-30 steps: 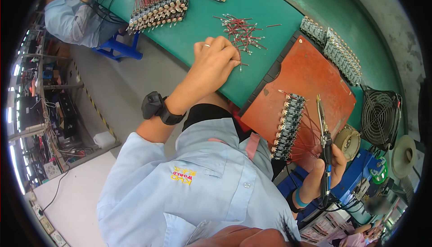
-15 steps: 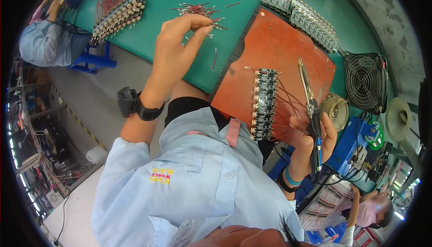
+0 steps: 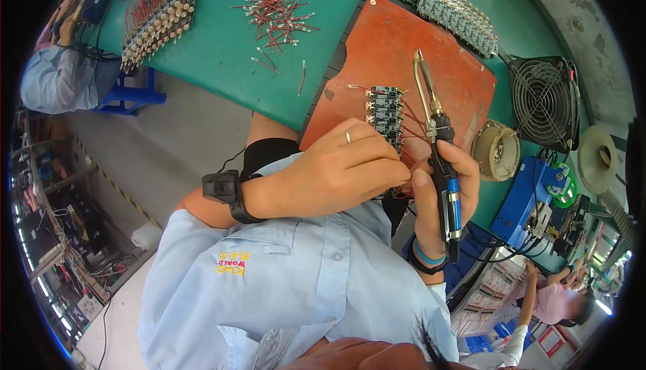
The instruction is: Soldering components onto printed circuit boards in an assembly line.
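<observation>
My right hand (image 3: 427,202) grips a soldering iron (image 3: 452,195), its bare metal tip pointing up and away over the reddish-brown work board (image 3: 404,40). Beneath it, a strip of small dark circuit boards (image 3: 386,109) lies near the board's close edge, with red wires trailing off its right side. My left hand (image 3: 336,168) reaches across the lower part of that strip. Its thumb and forefinger are pinched together by my right fingertips; whatever is between them is hidden. Loose short red wires (image 3: 279,23) lie heaped on the green table.
More circuit boards (image 3: 457,16) line the work board's far edge, and a wired stack (image 3: 160,26) sits far left. On the right stand a black fan (image 3: 544,104), a round beige container (image 3: 496,151) and a blue device (image 3: 521,198). Other people sit left and lower right.
My left hand has moved from the red wire heap toward me and right, to the circuit board strip. The soldering iron in my right hand has shifted slightly left and up.
</observation>
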`<state>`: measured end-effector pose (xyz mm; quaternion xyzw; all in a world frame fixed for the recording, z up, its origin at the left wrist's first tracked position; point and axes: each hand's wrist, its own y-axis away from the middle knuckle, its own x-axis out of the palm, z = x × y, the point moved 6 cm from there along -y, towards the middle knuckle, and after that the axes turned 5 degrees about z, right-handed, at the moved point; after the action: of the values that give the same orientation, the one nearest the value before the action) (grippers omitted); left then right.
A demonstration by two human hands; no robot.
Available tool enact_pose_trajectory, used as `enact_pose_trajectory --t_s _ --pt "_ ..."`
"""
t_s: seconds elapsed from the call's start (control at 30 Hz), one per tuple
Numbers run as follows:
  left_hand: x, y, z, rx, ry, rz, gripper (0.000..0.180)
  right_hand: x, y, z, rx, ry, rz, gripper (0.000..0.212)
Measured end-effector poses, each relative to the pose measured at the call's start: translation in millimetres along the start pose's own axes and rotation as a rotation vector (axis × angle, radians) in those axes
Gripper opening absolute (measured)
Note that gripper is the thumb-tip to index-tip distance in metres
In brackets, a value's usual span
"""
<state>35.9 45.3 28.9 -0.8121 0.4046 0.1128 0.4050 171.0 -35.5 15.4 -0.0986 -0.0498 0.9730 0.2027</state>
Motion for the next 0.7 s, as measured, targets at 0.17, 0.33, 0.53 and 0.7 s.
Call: enact_pose_trajectory --t_s 0.17,0.33,0.53,0.7 --pt "2 4 6 -0.125 0.077 -0.046 0.019 0 2 -2 -0.048 0.087 0.021 0.034" --pt "-8 4 11 -0.164 0.009 -0.058 0.017 -10 -1 -3 -0.082 -0.070 -0.061 0.036" --pt "-9 4 15 -0.180 -0.009 -0.063 0.017 -1 -2 1 -0.126 -0.048 -0.011 0.035" --pt "-8 5 15 -0.176 -0.003 -0.072 0.017 1 -4 1 -0.133 -0.036 0.044 0.035"
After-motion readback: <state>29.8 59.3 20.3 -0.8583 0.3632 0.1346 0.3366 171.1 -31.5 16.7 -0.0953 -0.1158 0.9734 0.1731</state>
